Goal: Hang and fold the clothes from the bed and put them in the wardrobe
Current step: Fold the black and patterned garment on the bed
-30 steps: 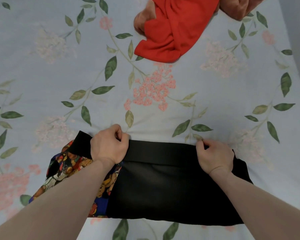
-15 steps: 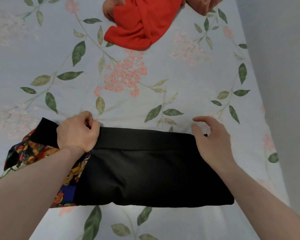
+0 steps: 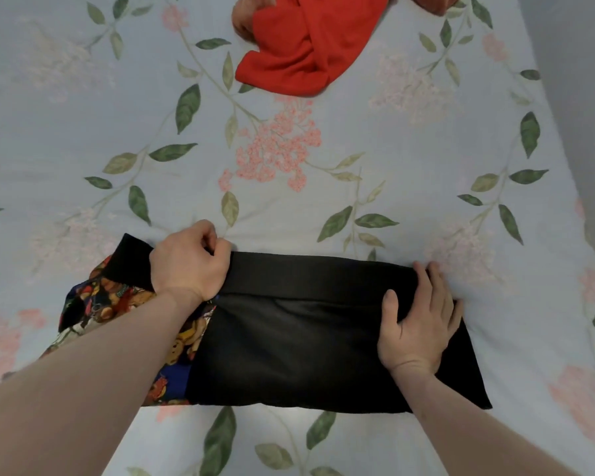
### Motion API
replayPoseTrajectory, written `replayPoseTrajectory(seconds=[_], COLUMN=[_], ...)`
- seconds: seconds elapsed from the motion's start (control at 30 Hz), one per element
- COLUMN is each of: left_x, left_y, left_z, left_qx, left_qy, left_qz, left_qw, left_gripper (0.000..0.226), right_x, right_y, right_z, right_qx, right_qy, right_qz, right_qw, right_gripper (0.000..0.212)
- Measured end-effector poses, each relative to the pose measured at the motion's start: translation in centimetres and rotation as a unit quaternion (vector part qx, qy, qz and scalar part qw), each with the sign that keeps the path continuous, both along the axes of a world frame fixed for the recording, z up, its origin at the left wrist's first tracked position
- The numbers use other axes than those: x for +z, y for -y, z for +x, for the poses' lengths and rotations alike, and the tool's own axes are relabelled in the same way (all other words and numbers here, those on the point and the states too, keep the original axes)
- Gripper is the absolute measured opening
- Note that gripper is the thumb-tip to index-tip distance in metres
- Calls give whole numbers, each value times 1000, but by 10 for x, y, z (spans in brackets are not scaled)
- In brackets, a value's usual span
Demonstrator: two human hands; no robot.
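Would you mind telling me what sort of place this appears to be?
Most likely a bedroom: a floral bedsheet covers a bed beside a plain wall, with a black garment and red clothing lying on it.

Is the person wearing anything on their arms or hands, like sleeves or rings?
No. Both forearms are bare, with no sleeves in view. The left hand and right hand wear no gloves, and no rings, watch or bracelet show.

A bedroom in a home: a bed sheet point(image 3: 392, 207) printed with leaves and pink blossoms fills the view, clothes lie on it, a red garment point(image 3: 299, 53) well beyond the hands, a plain wall point(image 3: 584, 80) alongside.
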State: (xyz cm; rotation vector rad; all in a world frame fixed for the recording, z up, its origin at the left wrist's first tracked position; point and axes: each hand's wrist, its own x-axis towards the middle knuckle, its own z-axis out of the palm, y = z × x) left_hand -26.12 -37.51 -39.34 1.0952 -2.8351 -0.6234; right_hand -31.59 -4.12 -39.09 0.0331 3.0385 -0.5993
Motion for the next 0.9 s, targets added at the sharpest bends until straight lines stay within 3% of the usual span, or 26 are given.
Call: replayPoseTrajectory(seconds=[0.13, 0.2, 0.3, 0.4, 0.5, 0.67, 0.8, 0.83, 0.9], left_x=[15, 31, 55, 63, 59, 41, 51, 59, 72], left_y=[-5, -1, 19, 43, 53, 64, 81, 83, 79], left_z=[5, 9, 34, 85, 122, 128, 124, 123, 123], left_qx=[-1, -63, -142, 46, 211, 210, 236, 239, 224], left_qy=[7, -2, -44, -31, 44, 90, 74, 96, 132], left_qz=[48, 69, -22, -62, 41, 55, 185, 182, 37], left_qw=[999, 996, 989, 997, 976, 972, 951, 949, 965], left_gripper=[29, 29, 26, 53, 77, 45, 49, 51, 55], right_x=[-7, -6, -7, -10, -14, -16, -6, -1, 13], right_y=[-6, -10, -9, -6, 1, 5, 8, 10, 8], right_z=[3, 2, -2, -1, 3, 5, 9, 10, 9], right_qx=[7, 2, -7, 7, 5, 6, 10, 18, 49], right_qy=[-17, -26, -37, -39, -40, -33, 4, 25, 67], right_qz=[4, -3, -10, -18, -27, -34, -30, -32, -35], right_qw=[1000, 1000, 999, 999, 999, 999, 999, 999, 996], right_gripper=[68, 68, 68, 67, 68, 68, 72, 74, 77])
